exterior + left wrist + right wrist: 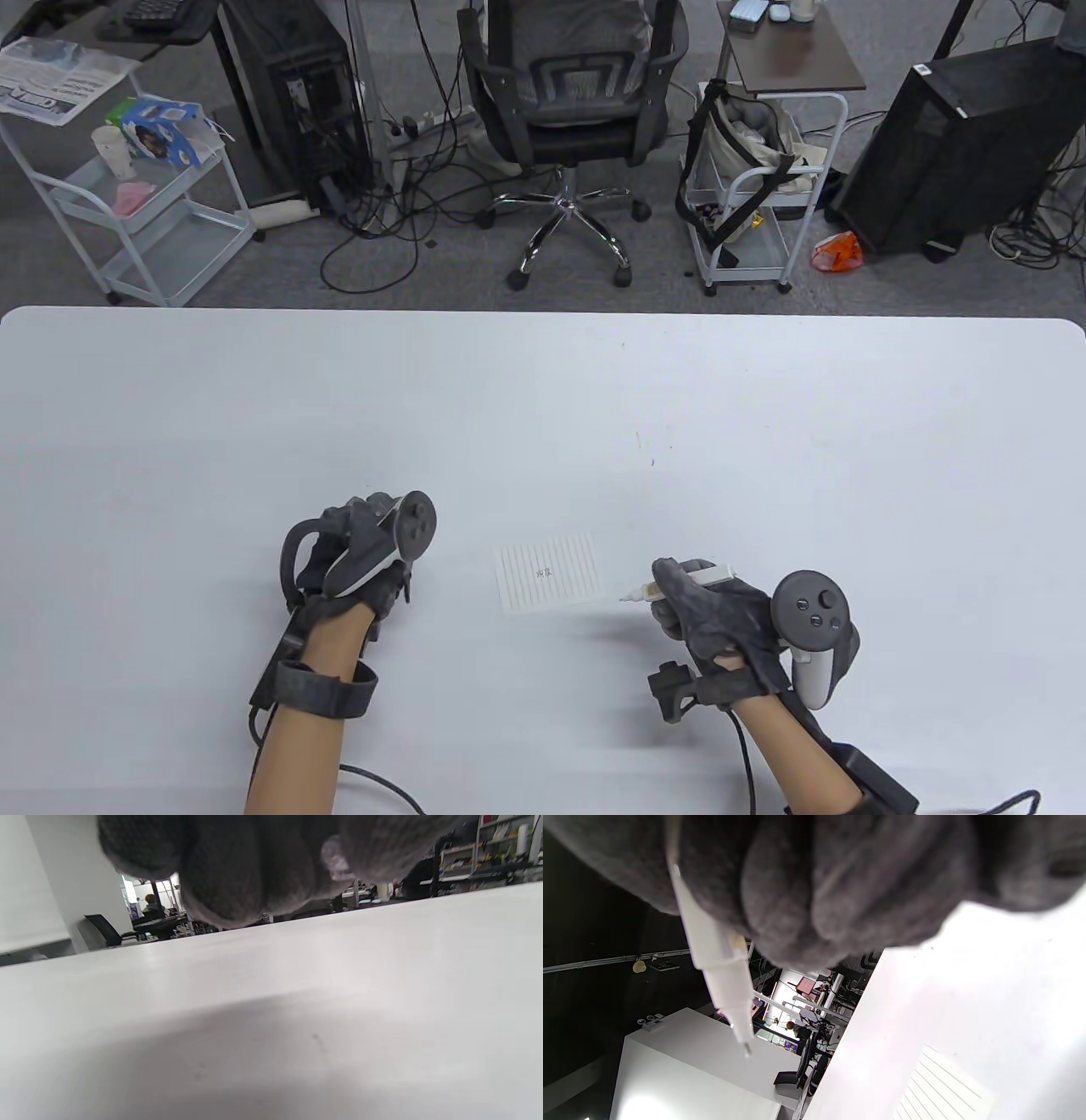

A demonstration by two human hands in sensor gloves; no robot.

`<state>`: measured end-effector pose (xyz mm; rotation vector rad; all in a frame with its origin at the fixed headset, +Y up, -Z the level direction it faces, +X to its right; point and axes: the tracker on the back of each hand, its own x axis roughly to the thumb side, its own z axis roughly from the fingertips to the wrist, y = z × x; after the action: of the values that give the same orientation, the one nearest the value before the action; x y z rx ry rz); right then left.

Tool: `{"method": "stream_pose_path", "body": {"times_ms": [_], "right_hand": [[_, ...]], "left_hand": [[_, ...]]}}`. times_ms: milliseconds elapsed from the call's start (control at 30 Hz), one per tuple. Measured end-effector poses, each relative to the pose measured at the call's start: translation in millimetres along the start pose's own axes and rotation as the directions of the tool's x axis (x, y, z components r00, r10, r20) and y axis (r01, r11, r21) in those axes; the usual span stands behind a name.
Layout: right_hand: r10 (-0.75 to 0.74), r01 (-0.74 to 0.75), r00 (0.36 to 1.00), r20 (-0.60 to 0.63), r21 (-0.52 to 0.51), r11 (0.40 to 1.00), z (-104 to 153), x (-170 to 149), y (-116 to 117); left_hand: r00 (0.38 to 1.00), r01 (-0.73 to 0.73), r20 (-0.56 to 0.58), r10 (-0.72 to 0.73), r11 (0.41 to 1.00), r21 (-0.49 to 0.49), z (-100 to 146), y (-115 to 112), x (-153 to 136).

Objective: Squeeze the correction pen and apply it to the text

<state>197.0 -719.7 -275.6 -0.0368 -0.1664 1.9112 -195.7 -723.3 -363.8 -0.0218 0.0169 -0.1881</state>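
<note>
A small lined paper with dark handwritten text at its middle lies flat on the white table. My right hand grips a white correction pen, its tip pointing left a little right of the paper's right edge. In the right wrist view the pen juts down from my gloved fingers, uncapped, and a corner of the paper shows below. My left hand rests on the table left of the paper, fingers curled, holding nothing that shows. The left wrist view shows only my curled fingers over bare table.
Beyond the table's far edge stand an office chair, a white trolley, a shelf cart and computer towers. Glove cables trail off the near edge by both forearms.
</note>
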Motion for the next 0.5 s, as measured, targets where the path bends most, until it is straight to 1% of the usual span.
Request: {"method": "stream_pose_path", "body": {"times_ms": [167, 367, 467, 500], "right_hand": [[-0.002, 0.001, 1.0, -0.026, -0.015, 1.0, -3, -4, -7], [0.002, -0.002, 1.0, -0.027, -0.011, 1.0, -3, -5, -7], [0.003, -0.004, 1.0, -0.018, -0.009, 1.0, -2, -5, -5], [0.0, -0.001, 1.0, -0.018, -0.007, 1.0, -2, -5, -4]], "left_hand": [[0.997, 0.072, -0.033, -0.073, 0.997, -0.025, -18, -8, 6], [0.976, 0.209, -0.04, -0.212, 0.975, -0.069, -28, -29, 20], [0.982, 0.183, -0.03, -0.186, 0.98, -0.072, -28, -38, 25], [0.98, 0.195, -0.013, -0.198, 0.975, -0.109, -30, -41, 28]]}}
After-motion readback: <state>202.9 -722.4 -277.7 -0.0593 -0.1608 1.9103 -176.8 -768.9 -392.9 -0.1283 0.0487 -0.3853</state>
